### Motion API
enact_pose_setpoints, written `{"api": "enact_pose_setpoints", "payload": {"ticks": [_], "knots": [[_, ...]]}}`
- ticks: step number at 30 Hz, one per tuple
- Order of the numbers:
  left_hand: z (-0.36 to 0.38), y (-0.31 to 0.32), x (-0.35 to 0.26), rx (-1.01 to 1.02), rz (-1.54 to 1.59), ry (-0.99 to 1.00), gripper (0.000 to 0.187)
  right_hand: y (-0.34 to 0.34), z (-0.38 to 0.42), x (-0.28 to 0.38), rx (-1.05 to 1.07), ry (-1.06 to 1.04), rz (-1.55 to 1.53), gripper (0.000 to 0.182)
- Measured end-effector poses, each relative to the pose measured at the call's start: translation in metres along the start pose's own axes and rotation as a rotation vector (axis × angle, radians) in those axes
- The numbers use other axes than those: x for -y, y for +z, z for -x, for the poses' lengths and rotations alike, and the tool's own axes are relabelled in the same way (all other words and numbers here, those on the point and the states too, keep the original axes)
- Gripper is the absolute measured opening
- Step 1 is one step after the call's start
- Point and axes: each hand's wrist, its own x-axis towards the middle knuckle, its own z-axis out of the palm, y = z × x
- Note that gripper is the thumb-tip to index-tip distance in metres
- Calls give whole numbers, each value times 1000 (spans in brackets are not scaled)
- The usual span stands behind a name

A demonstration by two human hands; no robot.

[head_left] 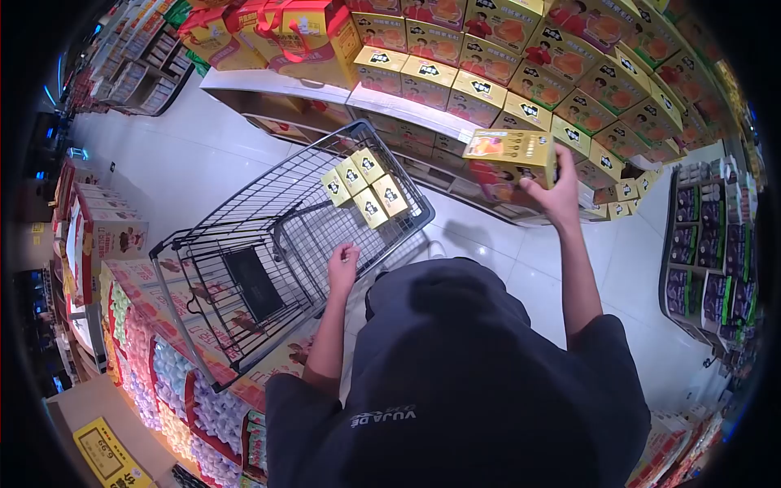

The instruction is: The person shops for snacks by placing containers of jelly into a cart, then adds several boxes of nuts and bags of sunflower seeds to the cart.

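My right hand grips a gold carton by its right end, thumb on the near side and fingers behind. The carton, with orange pictures and dark lettering, is in the air in front of the stacked shelf, beyond the right side of the cart. My left hand hovers over the near side of the shopping cart, its fingers curled in and nothing visible in them. Several gold cartons with black diamond marks stand grouped at the cart's far end.
Matching cartons are stacked in steps on the shelf ahead. Red and gold gift boxes stand at its left end. Bins of wrapped sweets flank the cart at lower left. A rack of purple bags is at right, across the tiled floor.
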Motion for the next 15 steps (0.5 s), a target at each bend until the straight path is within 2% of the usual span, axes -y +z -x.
{"api": "enact_pose_setpoints", "payload": {"ticks": [1, 3, 5, 7, 8, 9, 11, 12, 13, 15], "knots": [[3, 3, -15, -56, 96, 77, 33, 33, 2, 6, 58, 27, -15, 69], [14, 1, -67, -24, 125, 59, 46, 100, 11, 28, 171, 137, 63, 71], [25, 3, -100, -36, 316, 57, 63, 167, 25, 40, 287, 187, 19, 76], [26, 3, -103, -13, 452, 125, 77, 221, 42, 59, 433, 225, 57, 75], [17, 11, -78, -20, 596, 158, 81, 243, 52, 68, 500, 249, 75, 76], [17, -2, -82, -29, 598, 152, 81, 262, 63, 76, 565, 275, 93, 77], [21, -37, -99, 25, 924, -237, 74, 288, 81, 91, 728, 183, 41, 82], [7, -36, -64, 27, 999, -22, 63, 302, 93, 87, 771, 40, 19, 83], [3, -46, -57, 26, 1002, -32, 63, 312, 104, 88, 811, -101, -3, 84], [-2, -64, -44, 99, 1033, -24, 52, 331, 119, 80, 881, -52, 58, 83]]}}
